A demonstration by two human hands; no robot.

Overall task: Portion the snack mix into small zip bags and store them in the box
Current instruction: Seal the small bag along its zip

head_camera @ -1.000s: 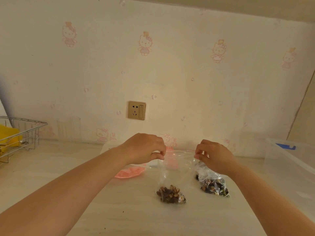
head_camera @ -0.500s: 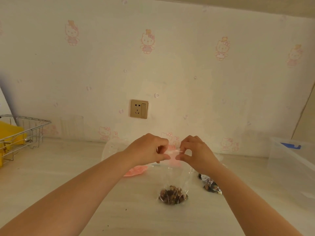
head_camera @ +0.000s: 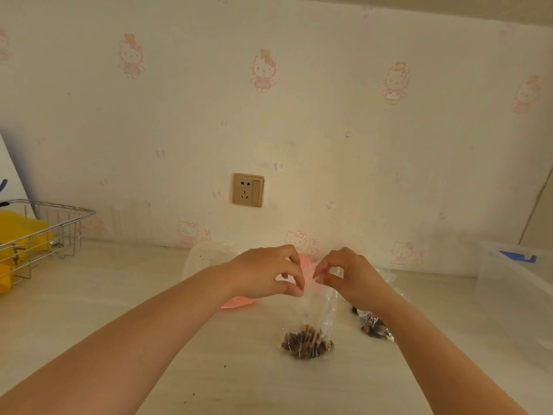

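A small clear zip bag (head_camera: 317,313) stands on the counter with brown snack mix (head_camera: 306,344) heaped at its bottom. My left hand (head_camera: 266,274) and my right hand (head_camera: 348,275) pinch its pink-edged top close together, fingertips almost touching. A second bag of snack mix (head_camera: 375,327) lies on the counter just right of it, partly hidden by my right forearm. The clear plastic storage box (head_camera: 514,283) with a blue clip stands at the far right. A large clear bag (head_camera: 206,259) with a pink part sits behind my left hand, mostly hidden.
A wire rack (head_camera: 39,235) holding yellow items stands at the left edge of the counter. A wall socket (head_camera: 248,190) is on the papered wall behind. A few crumbs (head_camera: 225,366) lie on the light wooden counter in front.
My hands have come together along the top of the bag, from wide apart to nearly touching. The bag top has narrowed and the bag stands more upright.
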